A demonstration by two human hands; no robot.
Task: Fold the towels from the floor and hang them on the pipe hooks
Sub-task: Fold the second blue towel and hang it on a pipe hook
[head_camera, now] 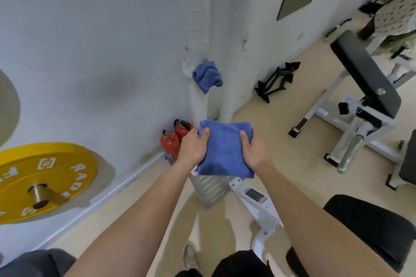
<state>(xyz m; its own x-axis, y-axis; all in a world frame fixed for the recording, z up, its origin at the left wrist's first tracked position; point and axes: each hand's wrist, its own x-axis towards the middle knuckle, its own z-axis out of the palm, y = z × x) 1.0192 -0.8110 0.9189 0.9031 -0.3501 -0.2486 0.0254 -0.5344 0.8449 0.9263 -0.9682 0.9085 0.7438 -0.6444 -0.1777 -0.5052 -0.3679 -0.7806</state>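
I hold a folded blue towel out in front of me at about waist height. My left hand grips its left edge, thumb on top. On the towel's right edge my right hand grips the same way. Beyond it, a second blue towel hangs bunched on a hook of the white wall pipe. Another small hook sticks out of the wall to the right of that pipe, with nothing on it.
Two red fire extinguishers stand in the corner below the pipe. A yellow weight plate on a bar is at the left. White gym machine frames with black pads fill the right side. A black rack leans on the wall. Another person is at the far right.
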